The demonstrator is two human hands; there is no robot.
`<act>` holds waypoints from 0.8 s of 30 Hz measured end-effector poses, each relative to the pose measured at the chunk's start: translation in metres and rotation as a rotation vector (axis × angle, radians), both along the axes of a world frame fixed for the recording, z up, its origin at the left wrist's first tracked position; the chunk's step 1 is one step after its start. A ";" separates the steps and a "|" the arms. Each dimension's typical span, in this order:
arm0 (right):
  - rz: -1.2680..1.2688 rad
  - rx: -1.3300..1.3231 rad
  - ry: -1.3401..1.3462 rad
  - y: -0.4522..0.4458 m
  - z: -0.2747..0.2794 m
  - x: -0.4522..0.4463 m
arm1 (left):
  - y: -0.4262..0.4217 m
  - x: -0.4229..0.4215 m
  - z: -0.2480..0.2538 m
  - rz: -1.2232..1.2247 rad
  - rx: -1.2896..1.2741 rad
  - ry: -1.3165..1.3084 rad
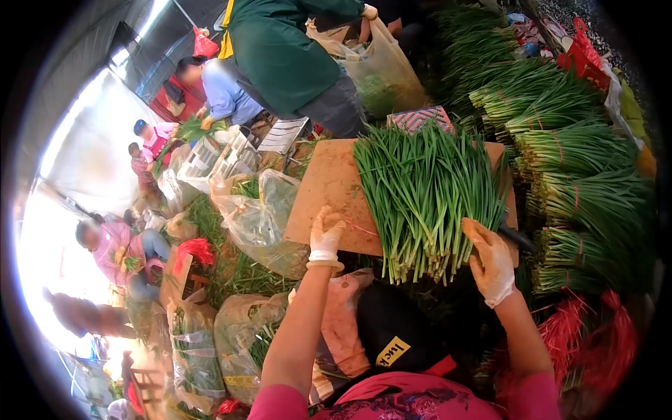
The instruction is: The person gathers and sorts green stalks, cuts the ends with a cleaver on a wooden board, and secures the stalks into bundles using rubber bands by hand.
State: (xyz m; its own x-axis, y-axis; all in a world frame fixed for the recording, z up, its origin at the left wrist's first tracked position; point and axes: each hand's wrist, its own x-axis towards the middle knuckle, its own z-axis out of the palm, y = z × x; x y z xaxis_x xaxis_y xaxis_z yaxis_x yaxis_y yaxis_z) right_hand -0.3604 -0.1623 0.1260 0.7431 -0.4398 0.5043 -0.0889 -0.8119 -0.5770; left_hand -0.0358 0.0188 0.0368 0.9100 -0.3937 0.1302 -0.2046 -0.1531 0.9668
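A big loose pile of garlic chives (434, 196) lies across a brown wooden board (329, 182), pale cut ends toward me. At the board's near left edge is my left hand (326, 236), in a thin pale glove, fingers curled in a pinch. A thin red string (361, 229) runs from its fingertips toward the chives. My right hand (490, 262), gloved too, rests against the right side of the stem ends with fingers stretched out. Beside it, a black handle (518, 236) sticks out from under the leaves; the rest of that tool is hidden.
Tied chive bundles (560, 178) are stacked on the right, above red strings (563, 336). Clear plastic bags (262, 213) of greens stand on the left. A person in a green apron (283, 59) stands beyond the board; other people sit at far left.
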 end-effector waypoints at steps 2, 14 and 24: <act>-0.090 0.131 -0.070 0.009 -0.006 -0.017 | 0.002 -0.008 0.018 0.083 0.017 -0.108; -0.105 0.298 -0.357 0.052 -0.042 -0.059 | 0.171 -0.068 -0.021 -0.052 0.535 -0.355; 0.606 0.681 -0.114 0.172 -0.057 0.035 | 0.179 -0.084 -0.022 -0.082 1.006 -0.475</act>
